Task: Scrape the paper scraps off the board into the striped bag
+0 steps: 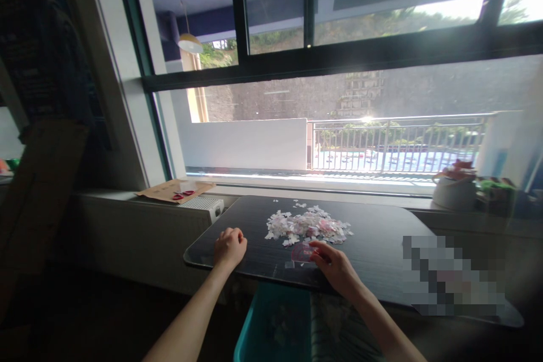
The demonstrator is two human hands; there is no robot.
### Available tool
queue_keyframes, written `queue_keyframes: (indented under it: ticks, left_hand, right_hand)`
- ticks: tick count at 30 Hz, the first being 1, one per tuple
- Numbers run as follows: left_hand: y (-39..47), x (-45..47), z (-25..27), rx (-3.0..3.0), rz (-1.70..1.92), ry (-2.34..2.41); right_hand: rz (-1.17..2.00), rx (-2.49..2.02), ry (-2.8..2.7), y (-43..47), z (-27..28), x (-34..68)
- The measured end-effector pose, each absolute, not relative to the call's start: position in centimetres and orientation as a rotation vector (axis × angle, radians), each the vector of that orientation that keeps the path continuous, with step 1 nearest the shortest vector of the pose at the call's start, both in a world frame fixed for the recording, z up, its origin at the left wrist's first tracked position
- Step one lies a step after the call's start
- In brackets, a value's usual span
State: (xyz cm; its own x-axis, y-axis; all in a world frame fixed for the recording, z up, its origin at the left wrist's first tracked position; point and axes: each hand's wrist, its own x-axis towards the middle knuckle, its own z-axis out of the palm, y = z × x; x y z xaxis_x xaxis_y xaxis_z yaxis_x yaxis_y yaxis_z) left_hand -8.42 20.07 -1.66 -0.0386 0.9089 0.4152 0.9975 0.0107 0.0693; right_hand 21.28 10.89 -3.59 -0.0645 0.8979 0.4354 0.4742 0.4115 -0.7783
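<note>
On the dark tabletop (373,235) lies a loose heap of small torn paper scraps (311,223), mostly white with some pink. My right hand (335,263) is in front of the heap, thumb and fingers closed on the edge of a see-through, pink-edged half-round protractor (300,253). A small pale scrap (289,264) lies just by it. Left of the heap, my left hand (230,246) rests on the table as a loose fist, apart from the paper. Nothing sticks out of it.
Below the table edge stands a teal bin (250,328) with scraps inside. Red-handled scissors (183,195) lie on a brown paper sheet (159,190) on the sill. At the right are a white bucket (453,192) and a blurred-out patch (449,277). A window is behind.
</note>
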Motion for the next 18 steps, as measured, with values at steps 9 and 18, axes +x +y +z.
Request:
queue_keyframes:
  ticks: [9, 18]
  left_hand:
    - [19.94, -8.4, -1.55, -1.987, -0.51, -2.042]
    - [19.7, -8.26, -1.29, -1.998, -0.52, -2.053]
  right_hand:
    - [0.656, -1.106, -1.776, 10.26, -3.11, 20.75]
    - [0.582, -1.18, -1.658, 10.31, -3.01, 21.21]
